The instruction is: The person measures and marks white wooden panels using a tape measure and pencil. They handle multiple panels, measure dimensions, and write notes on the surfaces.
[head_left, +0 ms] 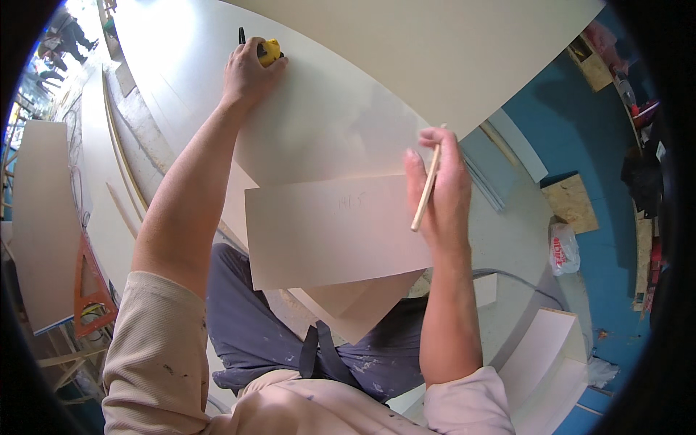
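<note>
My left hand [250, 76] reaches far forward, fingers closed around a yellow and black tape measure [270, 52] that rests on a large glossy white panel [319, 101]. A slim black piece sticks up beside those fingers; what it belongs to cannot be made out. On the right, my right hand [449, 185] holds a light wooden pencil [425, 192] between thumb and fingers, slanting down toward me. Just left of that hand lies a pale rectangular board [319, 235], with faint pencil marks near its far edge. It overlaps the white panel's near part, above my lap.
Another big beige panel [464, 58] covers the far right. Long strips and boards [105, 138] lie at the left, near an orange triangular frame [93, 290]. At right are a wood-chip board piece [570, 201], a plastic bag [563, 249] and a white box-like piece [536, 355].
</note>
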The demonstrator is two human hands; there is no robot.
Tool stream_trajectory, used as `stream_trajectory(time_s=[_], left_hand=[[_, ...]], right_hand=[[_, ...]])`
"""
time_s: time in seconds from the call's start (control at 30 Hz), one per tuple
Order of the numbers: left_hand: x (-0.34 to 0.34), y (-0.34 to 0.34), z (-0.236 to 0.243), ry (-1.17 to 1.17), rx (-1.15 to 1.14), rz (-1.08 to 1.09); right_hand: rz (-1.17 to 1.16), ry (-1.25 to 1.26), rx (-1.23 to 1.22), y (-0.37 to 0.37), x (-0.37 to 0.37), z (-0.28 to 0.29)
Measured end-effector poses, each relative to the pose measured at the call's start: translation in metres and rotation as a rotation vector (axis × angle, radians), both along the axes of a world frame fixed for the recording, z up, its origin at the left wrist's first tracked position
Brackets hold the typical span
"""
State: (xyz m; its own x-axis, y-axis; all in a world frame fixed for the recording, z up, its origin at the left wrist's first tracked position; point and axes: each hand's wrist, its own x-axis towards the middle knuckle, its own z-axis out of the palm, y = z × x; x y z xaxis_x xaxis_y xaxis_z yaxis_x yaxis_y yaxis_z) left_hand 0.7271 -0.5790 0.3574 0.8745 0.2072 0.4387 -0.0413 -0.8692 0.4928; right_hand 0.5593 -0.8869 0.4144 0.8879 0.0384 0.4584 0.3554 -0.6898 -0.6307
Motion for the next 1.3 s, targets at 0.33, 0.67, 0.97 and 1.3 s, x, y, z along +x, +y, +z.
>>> stream_trajectory(time_s=[0.33,0.67,0.97,1.3], left_hand=[[0.003,0.001,-0.002,0.062,-0.028,0.019],[0.01,0.004,-0.007,-0.025,0.049,0.014],[-0.001,-0.008,0.006,0.005,-0.056,0.018],[0.003,-0.004,-0.001,-0.082,-0.047,0.0]], right_hand=[[-0.226,0.582,-0.497,-0.057,-0.026,0.024],[-0.193,0.62,-0.519,-0.036,-0.029,0.025],[-0.022,0.104,-0.11,-0.015,-0.023,0.015],[0.251,0.549,0.731,0.027,-0.024,-0.004]])
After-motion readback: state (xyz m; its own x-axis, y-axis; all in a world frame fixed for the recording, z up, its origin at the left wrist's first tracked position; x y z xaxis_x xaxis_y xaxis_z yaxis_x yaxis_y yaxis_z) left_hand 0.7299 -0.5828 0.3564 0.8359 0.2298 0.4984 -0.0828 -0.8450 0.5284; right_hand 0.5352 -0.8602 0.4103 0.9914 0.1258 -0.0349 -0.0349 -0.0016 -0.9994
